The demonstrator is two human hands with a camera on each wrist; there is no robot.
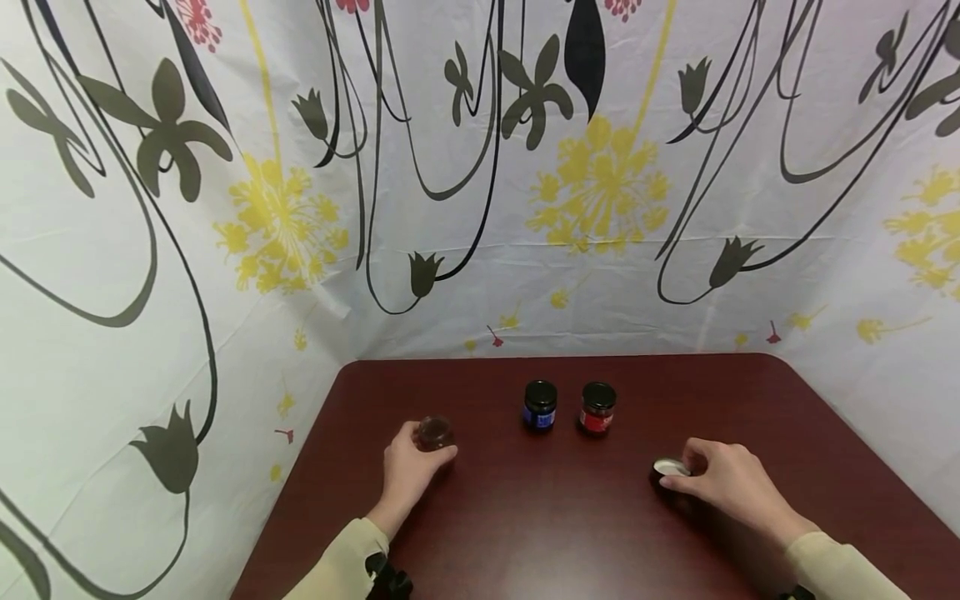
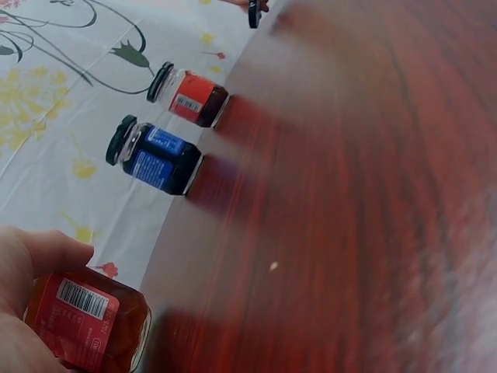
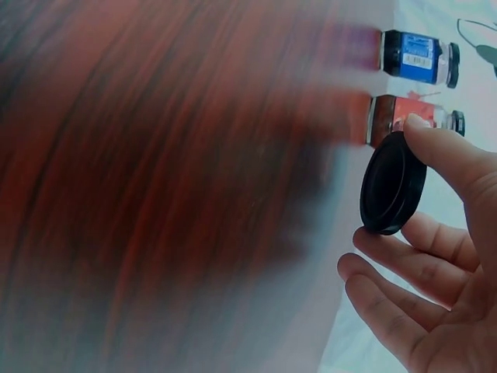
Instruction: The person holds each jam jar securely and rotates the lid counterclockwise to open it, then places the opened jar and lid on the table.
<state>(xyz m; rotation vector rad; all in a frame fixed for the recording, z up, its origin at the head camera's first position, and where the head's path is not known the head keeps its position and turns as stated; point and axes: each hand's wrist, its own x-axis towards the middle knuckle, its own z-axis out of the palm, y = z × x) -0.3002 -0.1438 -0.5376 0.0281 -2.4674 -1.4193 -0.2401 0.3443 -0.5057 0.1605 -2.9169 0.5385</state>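
Observation:
On the left side of the table, the left hand (image 1: 410,477) holds a glass jar (image 2: 89,322) of reddish-brown contents with a red barcode label. No lid shows on this jar (image 1: 435,433) in the head view; whether its base touches the table I cannot tell. Over at the right, the right hand (image 1: 738,485) pinches a round black lid (image 3: 394,185) between thumb and fingers. Its pale inner side faces up in the head view, and the right wrist view shows its black outside. The lid is held above the tabletop.
Toward the back of the dark red table (image 1: 525,517) stand two capped jars, one with a blue label (image 1: 540,408) and one with a red label (image 1: 597,410). A floral-patterned cloth (image 1: 465,225) hangs behind the table and along its left and right sides.

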